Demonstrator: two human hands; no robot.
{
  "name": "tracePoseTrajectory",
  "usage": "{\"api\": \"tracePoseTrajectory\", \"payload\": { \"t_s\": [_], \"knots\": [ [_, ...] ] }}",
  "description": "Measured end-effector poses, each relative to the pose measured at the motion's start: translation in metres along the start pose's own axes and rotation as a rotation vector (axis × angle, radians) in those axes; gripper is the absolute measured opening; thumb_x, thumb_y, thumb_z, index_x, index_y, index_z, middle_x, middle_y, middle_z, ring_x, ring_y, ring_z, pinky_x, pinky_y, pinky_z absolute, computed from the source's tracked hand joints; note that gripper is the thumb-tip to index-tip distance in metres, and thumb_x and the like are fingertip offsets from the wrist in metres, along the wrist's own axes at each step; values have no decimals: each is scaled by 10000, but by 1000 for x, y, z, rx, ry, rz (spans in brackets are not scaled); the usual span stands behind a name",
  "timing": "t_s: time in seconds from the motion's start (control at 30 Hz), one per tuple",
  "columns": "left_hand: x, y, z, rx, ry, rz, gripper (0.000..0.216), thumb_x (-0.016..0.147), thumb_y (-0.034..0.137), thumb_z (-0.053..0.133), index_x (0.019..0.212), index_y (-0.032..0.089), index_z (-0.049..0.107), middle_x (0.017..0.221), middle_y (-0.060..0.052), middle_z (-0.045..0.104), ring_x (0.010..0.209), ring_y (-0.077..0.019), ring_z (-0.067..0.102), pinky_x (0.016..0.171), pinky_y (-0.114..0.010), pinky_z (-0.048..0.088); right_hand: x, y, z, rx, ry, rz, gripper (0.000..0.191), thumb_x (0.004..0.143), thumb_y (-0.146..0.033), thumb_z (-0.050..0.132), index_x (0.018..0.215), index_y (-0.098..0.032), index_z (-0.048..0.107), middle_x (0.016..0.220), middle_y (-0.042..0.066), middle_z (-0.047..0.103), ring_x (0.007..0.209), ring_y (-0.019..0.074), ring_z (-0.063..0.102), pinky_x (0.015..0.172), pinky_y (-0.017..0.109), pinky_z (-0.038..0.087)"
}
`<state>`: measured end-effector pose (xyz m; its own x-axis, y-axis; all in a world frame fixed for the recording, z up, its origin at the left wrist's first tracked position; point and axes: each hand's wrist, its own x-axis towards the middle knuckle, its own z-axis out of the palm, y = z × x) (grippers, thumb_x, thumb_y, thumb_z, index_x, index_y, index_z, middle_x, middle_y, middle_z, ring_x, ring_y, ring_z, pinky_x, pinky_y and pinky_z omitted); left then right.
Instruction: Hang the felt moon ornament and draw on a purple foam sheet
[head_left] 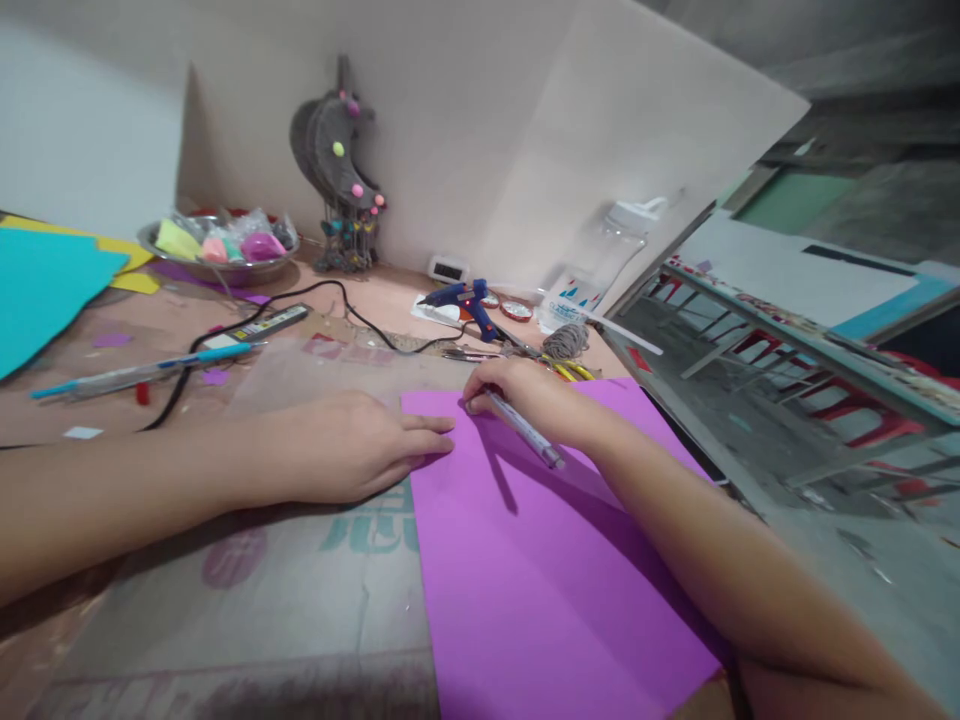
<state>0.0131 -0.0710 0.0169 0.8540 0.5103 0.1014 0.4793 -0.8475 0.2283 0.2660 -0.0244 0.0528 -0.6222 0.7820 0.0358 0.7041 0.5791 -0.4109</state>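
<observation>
Pen (525, 432) in my right hand (525, 405): fingers closed round the barrel near the tip, tip down close to the top edge of the purple sheet (540, 580), barrel slanting back toward my wrist. My left hand (352, 445) grips nothing. It lies flat and spread on the cardboard (300, 590), with only the fingertips reaching onto the sheet's upper left corner. The sheet lies on the cardboard directly before me, its right side running near the table's edge.

Risks, as I judge them:
- The sheet is pinned at one corner and under my right forearm. A firm stroke could pivot or buckle it and pull a line crooked.
- My forearm crosses the sheet, so fresh ink could smear beneath it.
- The glue gun (465, 298) rests just beyond my right hand with a red light showing, its black cord (225, 340) trailing across the table. A sweep of the hand could knock it.
</observation>
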Motion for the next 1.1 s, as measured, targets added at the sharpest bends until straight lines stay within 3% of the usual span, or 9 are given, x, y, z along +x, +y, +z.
{"api": "tracePoseTrajectory", "payload": {
  "t_s": [0.1,0.17,0.4,0.6,0.77,0.87,1.0,1.1],
  "knots": [
    [1,2,-1,18,-18,-3,444,1040,261,433,1443,269,618,1439,-68,661,1042,-240,767,921,-353,564,3,2,15,-16,160,-44,120,874,-132,629,836,-184,731,912,56,734,895,210,655,846,327,463],
    [2,3,-2,33,-34,-14,446,1046,265,419,1449,262,613,1451,-69,650,1058,-244,764,932,-357,561,5,2,18,-29,187,-48,120,896,-150,618,854,-178,726,939,68,728,917,213,655,859,330,465],
    [3,4,-4,43,-41,-16,456,1063,276,384,1458,258,611,1435,-85,659,1015,-247,776,899,-356,569,-2,-6,-6,-118,-41,-13,124,846,-120,650,764,-190,712,803,30,733,773,191,641,736,304,430],
    [3,3,-2,80,-71,-16,469,1069,281,366,1484,248,582,1499,-71,604,1096,-262,754,940,-372,564,6,11,14,-94,146,-56,162,891,-156,596,815,-195,734,864,44,756,864,204,681,826,306,469],
    [1,1,3,117,-25,12,471,1087,305,328,1486,262,574,1489,-59,617,989,-239,779,872,-366,581,6,26,5,-34,344,72,343,991,-426,518,1089,-211,767,858,53,747,751,206,676,756,326,492],
    [0,-1,7,136,-9,27,466,1087,314,329,1482,279,574,1530,-33,576,966,-239,781,849,-374,588,3,33,-8,-23,266,27,440,1020,-472,438,1125,-200,768,847,54,743,722,206,665,728,341,492],
    [-1,-3,10,142,18,37,460,1087,305,335,1476,272,578,1517,-47,591,938,-226,781,832,-362,584,1,30,-11,-20,118,-20,363,974,-424,541,1098,-178,778,991,88,783,888,247,710,809,364,508],
    [-1,-2,10,155,22,33,454,1086,307,348,1477,273,578,1482,-59,625,929,-227,780,823,-355,577,1,21,-6,-36,37,-2,292,929,-378,617,1069,-181,782,985,91,792,902,243,713,830,353,505]
  ]
}}
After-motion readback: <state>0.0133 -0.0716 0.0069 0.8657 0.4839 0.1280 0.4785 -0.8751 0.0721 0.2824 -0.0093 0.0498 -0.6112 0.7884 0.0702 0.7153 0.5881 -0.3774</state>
